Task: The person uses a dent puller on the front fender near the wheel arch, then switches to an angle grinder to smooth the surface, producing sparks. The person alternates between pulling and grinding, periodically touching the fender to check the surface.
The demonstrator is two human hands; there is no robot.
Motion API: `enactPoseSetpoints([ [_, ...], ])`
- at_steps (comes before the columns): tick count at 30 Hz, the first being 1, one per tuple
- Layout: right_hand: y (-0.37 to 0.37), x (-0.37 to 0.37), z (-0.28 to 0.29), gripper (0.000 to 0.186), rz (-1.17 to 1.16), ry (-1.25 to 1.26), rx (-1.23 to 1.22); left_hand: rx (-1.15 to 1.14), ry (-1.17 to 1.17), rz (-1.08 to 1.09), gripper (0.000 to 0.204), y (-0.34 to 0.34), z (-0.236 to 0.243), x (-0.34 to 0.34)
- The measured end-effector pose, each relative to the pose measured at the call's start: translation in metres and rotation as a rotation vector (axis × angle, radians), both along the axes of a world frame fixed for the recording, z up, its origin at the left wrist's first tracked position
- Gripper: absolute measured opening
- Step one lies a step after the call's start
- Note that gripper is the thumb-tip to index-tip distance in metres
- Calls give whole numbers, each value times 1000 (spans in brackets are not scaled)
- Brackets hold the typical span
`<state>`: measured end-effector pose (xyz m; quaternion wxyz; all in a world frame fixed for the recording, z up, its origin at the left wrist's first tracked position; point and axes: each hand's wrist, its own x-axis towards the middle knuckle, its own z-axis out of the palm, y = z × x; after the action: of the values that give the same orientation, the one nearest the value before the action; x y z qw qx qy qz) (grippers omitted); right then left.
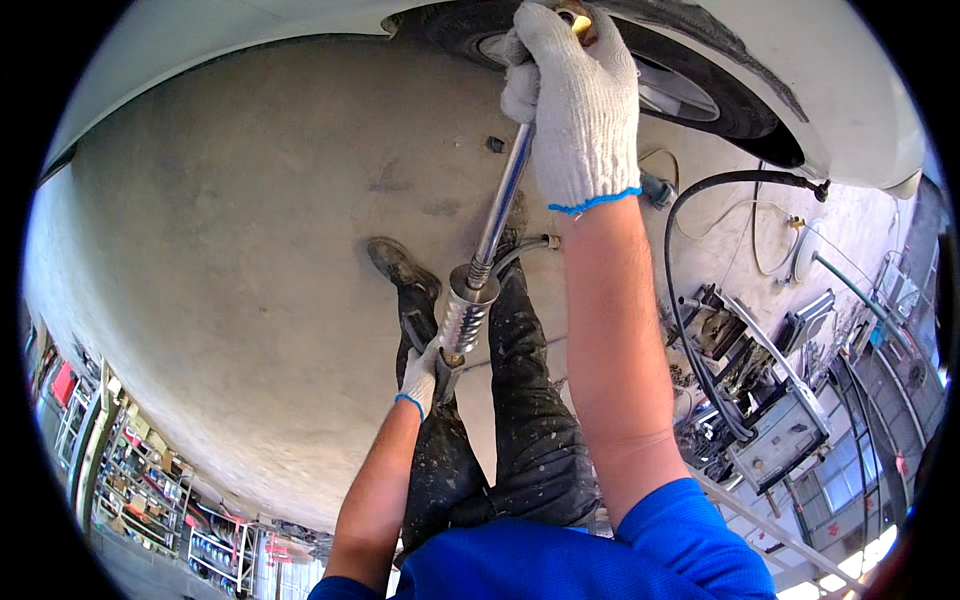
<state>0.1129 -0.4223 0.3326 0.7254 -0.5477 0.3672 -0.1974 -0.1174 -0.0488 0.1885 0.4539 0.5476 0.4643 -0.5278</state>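
Observation:
A slide hammer dent puller (505, 190) slants across the view, its chrome rod running from near my lower body up to the car. Its ribbed metal weight (465, 318) sits low on the rod, close to the handle. Just below the weight, my left hand (418, 378), in a white knit glove, is closed round the handle. At the far end my right hand (585, 110), gloved too, curls round the front of the tool. A brass-coloured piece (577, 22) shows between its fingers. The white car body (850, 90) lies right beside that hand, with a wheel (735, 115) under it.
A black hose (672, 250) loops down on the right beside a metal cart (785, 440) heaped with parts. Thin cables (755, 205) lie on the concrete floor (260, 230). Shelves of small goods (140, 490) stand at lower left. My boot (395, 262) is below the tool.

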Motion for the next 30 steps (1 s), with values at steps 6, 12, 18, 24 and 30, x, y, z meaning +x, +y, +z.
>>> enactPoseSetpoints([
  [6, -3, -1, 0, 26, 4, -13, -24, 24, -18, -1, 63, -2, 0, -3],
  [12, -1, 0, -2, 27, -1, -13, -42, 6, 1, -26, 62, 1, -1, 1],
  [18, -2, 2, -3, 27, 1, -6, -55, -5, -28, 20, 60, -3, 2, 1],
  [24, -3, 3, -3, 28, 0, 2, -67, 21, -7, -25, 55, -7, 5, 7],
  [30, -3, 5, -2, 28, 0, -2, -69, -20, -21, 2, 62, 2, -7, -1],
])
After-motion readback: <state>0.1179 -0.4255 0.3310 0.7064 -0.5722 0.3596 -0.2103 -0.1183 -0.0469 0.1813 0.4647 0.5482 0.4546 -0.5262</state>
